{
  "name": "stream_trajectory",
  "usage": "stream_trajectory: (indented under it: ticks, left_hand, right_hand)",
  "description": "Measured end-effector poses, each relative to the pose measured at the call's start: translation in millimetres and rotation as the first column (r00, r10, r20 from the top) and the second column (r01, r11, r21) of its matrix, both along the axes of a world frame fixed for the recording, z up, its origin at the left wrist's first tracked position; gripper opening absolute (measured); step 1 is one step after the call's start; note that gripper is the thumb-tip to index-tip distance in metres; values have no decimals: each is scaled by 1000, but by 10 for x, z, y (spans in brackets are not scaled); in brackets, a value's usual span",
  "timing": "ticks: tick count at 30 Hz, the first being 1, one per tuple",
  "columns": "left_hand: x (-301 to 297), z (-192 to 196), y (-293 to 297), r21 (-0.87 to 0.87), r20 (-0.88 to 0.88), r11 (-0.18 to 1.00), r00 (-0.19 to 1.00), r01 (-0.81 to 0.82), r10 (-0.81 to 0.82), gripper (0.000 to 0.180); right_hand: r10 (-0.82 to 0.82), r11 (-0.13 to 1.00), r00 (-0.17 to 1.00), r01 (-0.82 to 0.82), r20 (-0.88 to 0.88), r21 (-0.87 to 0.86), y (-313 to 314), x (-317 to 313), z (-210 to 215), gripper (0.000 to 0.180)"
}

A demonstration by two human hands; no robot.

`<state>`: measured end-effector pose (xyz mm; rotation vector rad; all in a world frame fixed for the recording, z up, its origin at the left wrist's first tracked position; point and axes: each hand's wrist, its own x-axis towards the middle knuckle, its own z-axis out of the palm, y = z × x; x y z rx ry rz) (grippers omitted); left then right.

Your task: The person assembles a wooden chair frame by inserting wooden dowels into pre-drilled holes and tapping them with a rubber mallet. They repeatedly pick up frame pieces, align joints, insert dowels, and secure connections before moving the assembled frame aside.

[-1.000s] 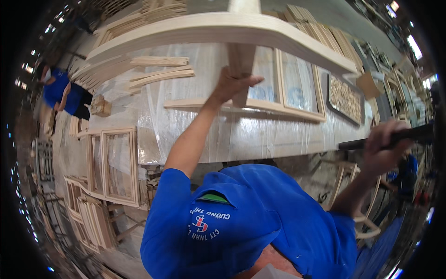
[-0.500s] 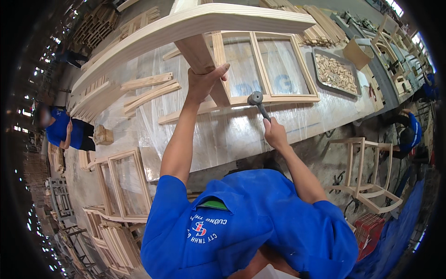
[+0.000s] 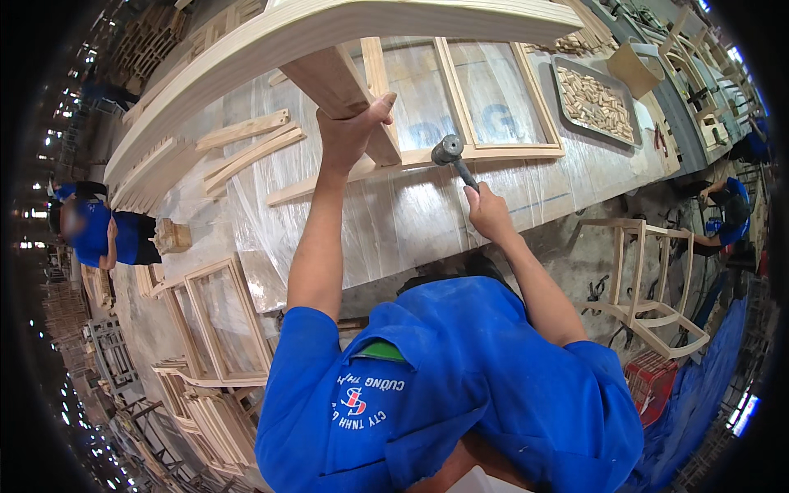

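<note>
Gripping a broad wooden crosspiece (image 3: 330, 80) beneath a curved beam (image 3: 353, 20), left hand (image 3: 347, 135) wrapped around it, over the desk (image 3: 386, 234). Holding a grey mallet (image 3: 452, 156) in the tightly curled right hand (image 3: 491, 212), toward the near edge, close to a wooden frame (image 3: 509, 153). Noting dowel tray (image 3: 603, 136) toward right end.

White lettering (image 3: 374, 384), red emblem (image 3: 353, 401) on shirt (image 3: 534, 386), blue letters (image 3: 498, 122) on plastic sheet (image 3: 394, 222)

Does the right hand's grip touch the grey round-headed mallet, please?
Touching: the head view shows the right hand's grip closed around the mallet's handle.
</note>
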<state>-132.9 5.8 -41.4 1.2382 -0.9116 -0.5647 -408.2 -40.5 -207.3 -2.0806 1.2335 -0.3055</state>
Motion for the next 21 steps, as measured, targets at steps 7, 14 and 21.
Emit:
stream_trajectory:
  ticks: [7,14,21]
  left_hand:
    - [133,57,31,75,63,997,998,-3,-2,15]
    - [92,-144,13,-17,80,997,994,-75,76,13]
    - [-8,-102,-33,-55,12,998,1000,6,-6,16]
  right_hand:
    - [15,1000,1000,-15,-25,2,-112,-28,134,46]
    - [144,969,982,-165,124,185,126,-408,1225,47]
    - [285,921,958,-283,-32,-268,671,-657,4722,31]
